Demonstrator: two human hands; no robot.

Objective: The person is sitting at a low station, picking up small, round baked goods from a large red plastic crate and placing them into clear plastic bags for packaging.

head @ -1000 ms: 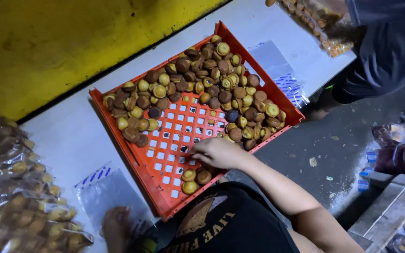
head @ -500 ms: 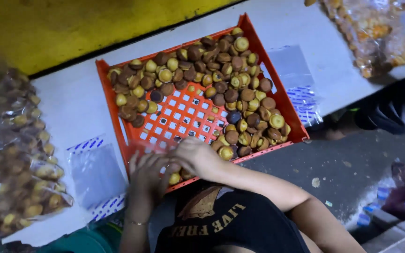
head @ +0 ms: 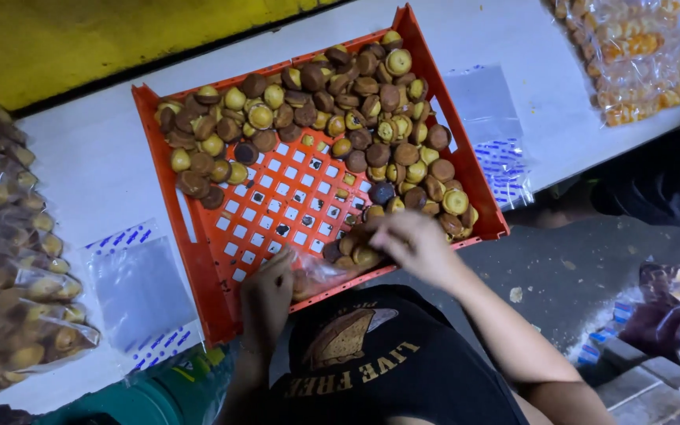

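Head view: a clear bag [head: 320, 275] is gripped open by the left hand [head: 267, 293] — small cakes [head: 353, 256] are clutched in the right hand [head: 412, 240] over the orange crate [head: 198, 244]; careful dropping is called for next.

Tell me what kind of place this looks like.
Probably a small bakery packing station: an orange crate of little round cakes, empty clear bags on the white table, and piles of filled bags at the sides.

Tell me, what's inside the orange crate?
The crate holds many small round cakes, brown and yellow, heaped along its far and right sides. The middle is bare grid. The right hand and the left hand with a clear bag cover the near edge.
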